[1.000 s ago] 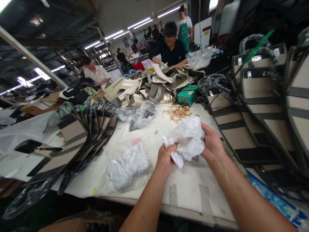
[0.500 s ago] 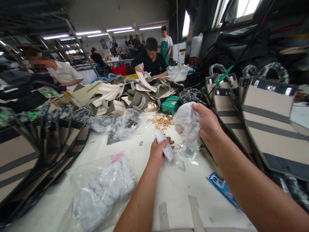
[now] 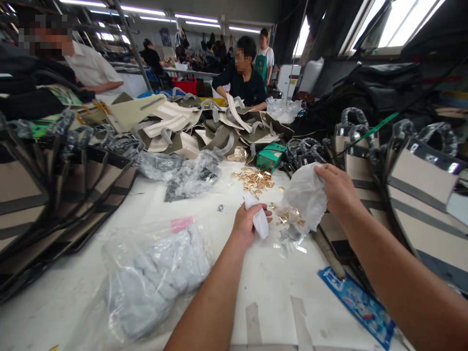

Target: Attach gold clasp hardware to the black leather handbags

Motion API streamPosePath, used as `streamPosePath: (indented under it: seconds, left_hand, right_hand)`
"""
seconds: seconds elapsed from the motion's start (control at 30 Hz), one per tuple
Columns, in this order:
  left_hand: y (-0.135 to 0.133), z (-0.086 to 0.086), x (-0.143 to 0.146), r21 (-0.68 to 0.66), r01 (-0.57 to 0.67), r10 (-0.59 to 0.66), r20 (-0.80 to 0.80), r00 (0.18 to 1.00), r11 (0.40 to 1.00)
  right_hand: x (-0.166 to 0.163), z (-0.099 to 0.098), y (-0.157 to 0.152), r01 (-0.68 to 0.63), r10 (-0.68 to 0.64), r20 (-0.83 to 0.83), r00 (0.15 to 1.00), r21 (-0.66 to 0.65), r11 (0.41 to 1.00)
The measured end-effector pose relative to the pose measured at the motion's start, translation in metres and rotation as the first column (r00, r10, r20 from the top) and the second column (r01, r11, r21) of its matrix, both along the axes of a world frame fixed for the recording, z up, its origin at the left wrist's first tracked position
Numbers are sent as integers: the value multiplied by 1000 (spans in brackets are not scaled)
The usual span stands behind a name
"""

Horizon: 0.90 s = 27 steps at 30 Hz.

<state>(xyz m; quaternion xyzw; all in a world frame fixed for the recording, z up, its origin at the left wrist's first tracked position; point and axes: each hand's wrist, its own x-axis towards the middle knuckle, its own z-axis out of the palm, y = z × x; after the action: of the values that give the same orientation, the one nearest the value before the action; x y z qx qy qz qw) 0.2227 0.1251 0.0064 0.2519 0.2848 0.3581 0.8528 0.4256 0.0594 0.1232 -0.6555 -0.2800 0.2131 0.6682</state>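
My right hand (image 3: 338, 187) pinches a translucent white plastic bag (image 3: 305, 195) by its upper right corner. Small gold metal pieces (image 3: 288, 217) lie on the table at the bag's lower edge. My left hand (image 3: 250, 222) has its thumb and fingers round a crumpled piece of thin white plastic or paper (image 3: 259, 222); its exact kind is unclear. Flat silver metal plates (image 3: 291, 235) lie just right of my left hand. Beyond both hands spreads a heap of gold metal fittings (image 3: 254, 179), beside a green box (image 3: 270, 157).
A clear bag of pale grey pieces (image 3: 157, 278) lies front left. Stacked bag panels with wrapped handles stand left (image 3: 84, 204) and right (image 3: 420, 195). A pile of panels (image 3: 208, 126) fills the back, with a co-worker (image 3: 241, 73) behind it. A blue printed packet (image 3: 358, 307) lies front right.
Gold pieces now lie on the table under the bag, where fewer showed before. My right hand still holds the bag. The view has shifted, and the co-worker's head has turned.
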Motion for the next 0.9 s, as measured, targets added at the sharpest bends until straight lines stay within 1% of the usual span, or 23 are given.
streamPosePath:
  seconds: [0.1,0.23,0.33,0.4,0.47,0.53,0.6,0.67,0.7,0.77,0.87,0.9]
  left_hand:
    - [-1,0,-2,-7,-8,8,-7,1000,1000]
    - [-1,0,-2,-47,-6,6,7,1000,999]
    - [-1,1,-1,-101,19,-9,95,995,995]
    - [-1,2,-1,-139,28,-5,164,986,990]
    - [-1,4,-2,-172,46,-6,225,974,984]
    - [-1,5,-1,-184,63,-14,257,966,981]
    - [-3,4,0,-146,51,-14,242,970,988]
    - [-4,3,1,-52,24,-13,195,981,998]
    - [-5,2,2,1,15,-15,165,986,1000]
    - [-7,-1,2,78,5,-13,102,995,997]
    - [-8,-5,1,99,-23,23,-5,1000,995]
    - [-8,-6,1,100,-33,36,-28,999,994]
  right_hand:
    - [-7,8,-1,53,-56,132,990,33,998]
    - [-10,12,-1,13,19,353,935,-90,996]
    - [-11,12,-2,36,5,464,886,-79,996]
    - [-15,9,-2,22,56,547,835,-134,991]
    - [-24,1,-3,-21,150,613,776,-213,977]
    - [-36,-9,-4,-85,242,623,744,-271,959]
    - [-50,-21,-6,-176,356,577,735,-344,922]
    - [-63,-32,-8,-248,451,527,721,-411,877]
    - [-68,-36,-9,-263,480,522,705,-435,861]
    - [-75,-43,-12,-248,504,574,645,-467,849]
    - [-78,-51,-15,-180,516,689,509,-501,847]
    - [-78,-54,-16,-175,527,698,485,-513,840]
